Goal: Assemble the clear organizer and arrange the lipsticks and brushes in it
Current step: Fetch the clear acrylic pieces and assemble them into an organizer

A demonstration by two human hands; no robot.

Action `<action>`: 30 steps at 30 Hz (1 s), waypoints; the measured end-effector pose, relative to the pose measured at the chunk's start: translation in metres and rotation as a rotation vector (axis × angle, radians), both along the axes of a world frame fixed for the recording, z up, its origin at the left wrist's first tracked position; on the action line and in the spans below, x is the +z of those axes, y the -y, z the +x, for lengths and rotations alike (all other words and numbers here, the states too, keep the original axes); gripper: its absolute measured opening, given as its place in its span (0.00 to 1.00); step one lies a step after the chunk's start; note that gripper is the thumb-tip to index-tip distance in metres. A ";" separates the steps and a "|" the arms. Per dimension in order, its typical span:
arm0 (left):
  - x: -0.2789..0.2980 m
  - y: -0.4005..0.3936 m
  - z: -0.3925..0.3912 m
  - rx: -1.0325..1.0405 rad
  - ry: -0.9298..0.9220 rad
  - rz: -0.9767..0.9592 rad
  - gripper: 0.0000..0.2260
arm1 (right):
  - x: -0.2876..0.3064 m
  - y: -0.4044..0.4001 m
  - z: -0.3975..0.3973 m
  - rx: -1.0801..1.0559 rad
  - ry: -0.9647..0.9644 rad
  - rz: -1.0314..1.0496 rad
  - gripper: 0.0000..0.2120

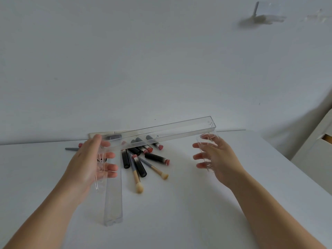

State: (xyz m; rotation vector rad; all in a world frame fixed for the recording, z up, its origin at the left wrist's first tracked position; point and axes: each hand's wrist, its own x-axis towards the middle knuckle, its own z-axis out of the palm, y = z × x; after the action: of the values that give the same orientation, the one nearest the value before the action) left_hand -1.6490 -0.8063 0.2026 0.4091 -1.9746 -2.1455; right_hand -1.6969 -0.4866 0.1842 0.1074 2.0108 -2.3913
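Early assembly: left hand [89,162] and right hand [218,159] each grip a clear panel's end. Lipsticks [156,157] and brushes [137,178] lie loose on the table [197,203], unsorted.

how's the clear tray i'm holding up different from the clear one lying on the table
The raised clear tray is lifted across the pile of lipsticks, with the left hand at its left end; the clear tray on the table lies flat and runs toward the camera. The raised one spans side to side and looks longer. The right hand holds a separate clear piece. Both trays are narrow, transparent troughs.
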 end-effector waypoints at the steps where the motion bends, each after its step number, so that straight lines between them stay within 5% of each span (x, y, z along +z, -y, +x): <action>1: 0.000 0.000 0.000 0.000 -0.002 -0.006 0.16 | 0.000 -0.002 0.000 0.033 -0.007 -0.011 0.12; 11: -0.005 -0.003 -0.001 0.019 -0.030 -0.143 0.16 | -0.003 -0.008 -0.001 0.237 0.018 0.007 0.32; 22: -0.009 0.002 -0.004 0.065 -0.077 -0.282 0.16 | 0.000 -0.005 0.000 0.290 0.045 -0.116 0.26; 26: -0.010 0.003 -0.004 0.070 -0.097 -0.322 0.14 | 0.005 -0.003 0.000 0.195 0.104 -0.119 0.33; 30: -0.009 0.001 -0.002 0.077 -0.119 -0.379 0.13 | 0.001 0.002 -0.001 0.043 0.105 0.027 0.22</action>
State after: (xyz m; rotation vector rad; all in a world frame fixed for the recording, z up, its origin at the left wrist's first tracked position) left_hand -1.6507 -0.8069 0.1936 0.2798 -2.1903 -1.6562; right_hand -1.6974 -0.4891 0.1855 0.1844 1.9784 -2.2829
